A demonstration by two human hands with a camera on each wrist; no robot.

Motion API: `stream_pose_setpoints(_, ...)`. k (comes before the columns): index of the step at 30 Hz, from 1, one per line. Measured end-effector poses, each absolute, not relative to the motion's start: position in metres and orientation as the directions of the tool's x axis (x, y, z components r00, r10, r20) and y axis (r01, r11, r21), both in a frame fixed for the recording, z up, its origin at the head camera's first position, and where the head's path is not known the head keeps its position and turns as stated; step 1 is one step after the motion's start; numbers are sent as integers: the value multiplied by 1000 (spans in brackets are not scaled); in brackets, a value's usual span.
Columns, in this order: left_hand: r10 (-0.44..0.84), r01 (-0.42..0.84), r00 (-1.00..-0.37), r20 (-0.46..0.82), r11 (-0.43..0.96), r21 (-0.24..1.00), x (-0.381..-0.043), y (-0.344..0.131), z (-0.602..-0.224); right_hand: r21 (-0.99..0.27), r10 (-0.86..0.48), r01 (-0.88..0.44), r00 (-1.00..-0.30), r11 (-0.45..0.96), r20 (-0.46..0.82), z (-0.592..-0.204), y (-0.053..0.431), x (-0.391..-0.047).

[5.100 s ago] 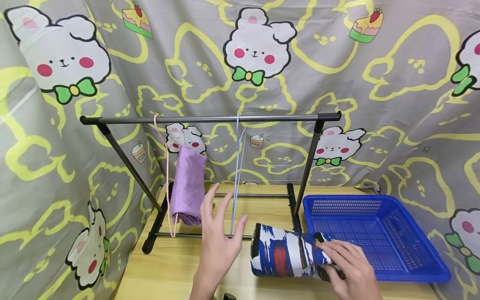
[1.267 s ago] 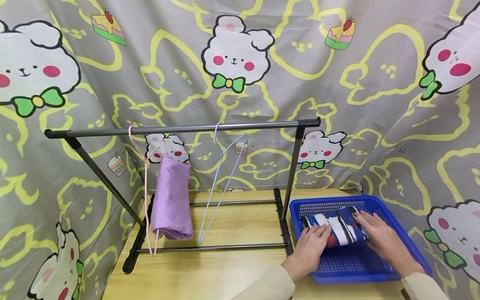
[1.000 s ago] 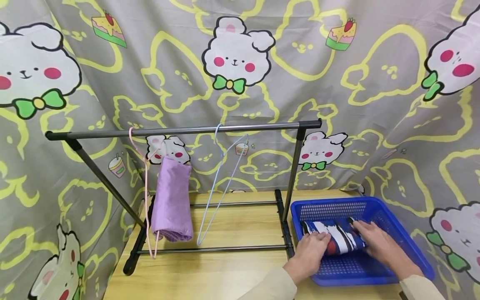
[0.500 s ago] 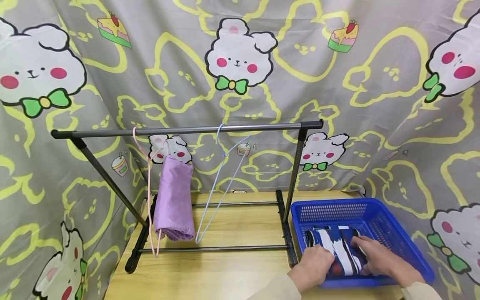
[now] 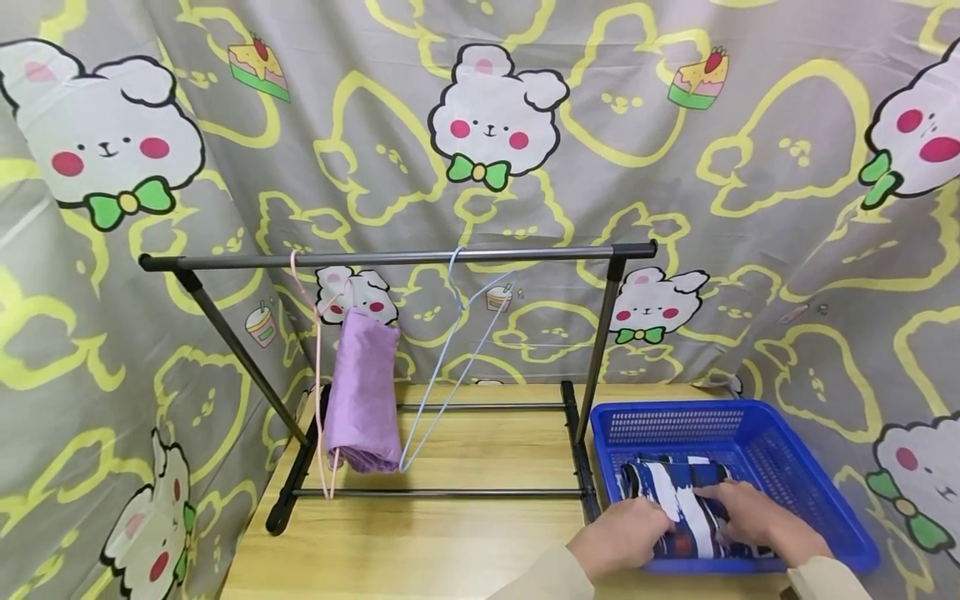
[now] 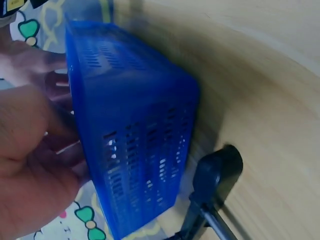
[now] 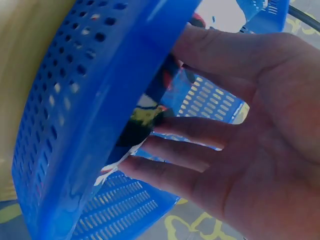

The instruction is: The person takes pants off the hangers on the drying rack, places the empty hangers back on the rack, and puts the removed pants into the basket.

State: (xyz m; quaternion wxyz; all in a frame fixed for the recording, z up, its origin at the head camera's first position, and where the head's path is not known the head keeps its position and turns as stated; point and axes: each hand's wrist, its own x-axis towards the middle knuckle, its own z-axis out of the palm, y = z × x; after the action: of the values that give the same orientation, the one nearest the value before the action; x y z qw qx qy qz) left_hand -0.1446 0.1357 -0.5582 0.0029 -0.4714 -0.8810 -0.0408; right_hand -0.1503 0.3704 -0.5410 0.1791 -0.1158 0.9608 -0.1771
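A folded cloth [image 5: 681, 500], printed in blue, white, red and black, lies in the blue basket [image 5: 851, 533] on the right. At its near left edge my left hand [image 5: 626, 533] grips it; in the left wrist view those fingers are partly hidden by the basket wall [image 6: 135, 75]. My right hand [image 5: 757, 517] touches the cloth's right side. In the right wrist view, the fingers [image 7: 170, 172] of that hand are fairly straight, with their tips against the fabric [image 7: 145, 117] inside the rim.
A black clothes rack [image 5: 420, 257] stands left of the basket. On its bar hang a pink hanger [image 5: 318, 375] with a rolled purple cloth [image 5: 365, 392] and a bare blue hanger [image 5: 438, 367]. Patterned curtain [image 5: 622, 167] encloses the wooden table [image 5: 420, 542].
Earlier the right hand held the cloth above the table, with the left hand raised by the blue hanger. Now the cloth is in the basket, shifted nearer its front, with both hands on it.
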Motion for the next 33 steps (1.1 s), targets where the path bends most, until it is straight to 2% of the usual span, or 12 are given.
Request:
stream_pose_setpoints(3,859,860,-509,49,507,58,-142,127,-555,-402,-275,-139,-912,905,-304,-536,370,-148)
stream_pose_setpoints(7,870,872,-488,74,490,2,-141,109,-551,-406,-306,-185,-917,895,-256,-529,365,-152)
stream_pose_setpoints(9,852,857,-515,92,515,21,-140,98,-549,-396,-319,-220,-925,892,-205,-525,360,-152)
stream_pose_setpoints(13,801,816,-578,158,570,94,-138,71,-542,-332,-321,-301,-947,894,-8,-511,343,-150)
stream_pose_setpoints(18,720,777,-629,292,584,235,-132,35,-526,-282,-315,-380,-916,881,249,-492,318,-148)
stream_pose_setpoints(21,671,761,-649,359,579,293,-128,19,-518,-285,-297,-387,-903,877,311,-479,306,-147)
stream_pose_setpoints(26,602,730,-679,420,611,305,-121,-5,-508,-297,-255,-366,-900,882,353,-459,288,-147)
stream_pose_setpoints(33,500,705,-691,522,623,337,-109,-40,-481,-251,-274,-477,-780,842,563,-434,262,-153)
